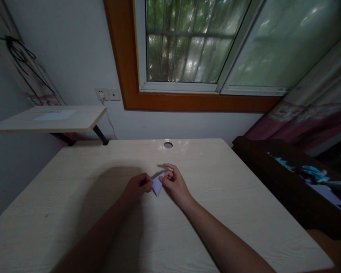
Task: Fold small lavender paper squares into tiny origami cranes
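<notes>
Bare forearms (221,235), cut off at the bottom, reach over a pale, wood-grained desk (204,163). At its back left corner, a matching shelf (86,116) on black legs (100,135) bears a flat sheet (55,115); its bluish marks are too small to read. Around mid-desk, the left hand (138,185) pinches one side of a small, pointed, pale violet paper (157,186); the right hand (176,185) pinches its upper right, forefinger extended. Fingers hide part of its outline; whether it touches the desk is unclear. Near the back edge's middle is a round hole (168,145). Beyond the right edge, dark furniture (258,167) holds blurred items (315,173).
</notes>
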`<state>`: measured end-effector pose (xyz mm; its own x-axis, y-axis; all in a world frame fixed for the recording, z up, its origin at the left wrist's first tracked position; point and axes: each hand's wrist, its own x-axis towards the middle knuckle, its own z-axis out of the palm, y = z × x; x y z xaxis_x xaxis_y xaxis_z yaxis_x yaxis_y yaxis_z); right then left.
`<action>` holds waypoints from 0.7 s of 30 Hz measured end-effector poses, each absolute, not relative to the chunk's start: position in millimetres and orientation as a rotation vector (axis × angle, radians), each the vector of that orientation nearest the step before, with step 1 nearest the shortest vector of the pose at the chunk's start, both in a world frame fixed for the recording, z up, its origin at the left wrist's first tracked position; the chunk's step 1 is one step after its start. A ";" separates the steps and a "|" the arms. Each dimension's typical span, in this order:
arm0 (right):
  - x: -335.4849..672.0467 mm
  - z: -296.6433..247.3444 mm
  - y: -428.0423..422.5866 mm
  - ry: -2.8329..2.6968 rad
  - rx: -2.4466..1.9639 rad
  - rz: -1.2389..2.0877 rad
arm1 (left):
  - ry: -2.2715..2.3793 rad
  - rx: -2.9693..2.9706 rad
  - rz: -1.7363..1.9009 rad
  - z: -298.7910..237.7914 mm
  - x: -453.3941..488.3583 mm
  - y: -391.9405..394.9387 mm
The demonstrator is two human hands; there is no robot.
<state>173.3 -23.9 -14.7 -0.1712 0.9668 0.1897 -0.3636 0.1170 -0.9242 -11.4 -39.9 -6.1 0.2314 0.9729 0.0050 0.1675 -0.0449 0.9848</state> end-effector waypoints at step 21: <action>177.8 -16.5 -19.1 -1.087 -0.728 1.389 | 1.136 1.449 1.034 -4.7 -12.7 -39.7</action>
<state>177.8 -19.1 -16.5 -0.1372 0.9762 0.1682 -0.3976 0.1012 -0.9120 -12.7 -39.7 -4.7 0.1982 0.9790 0.0478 0.1396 -0.0765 0.9872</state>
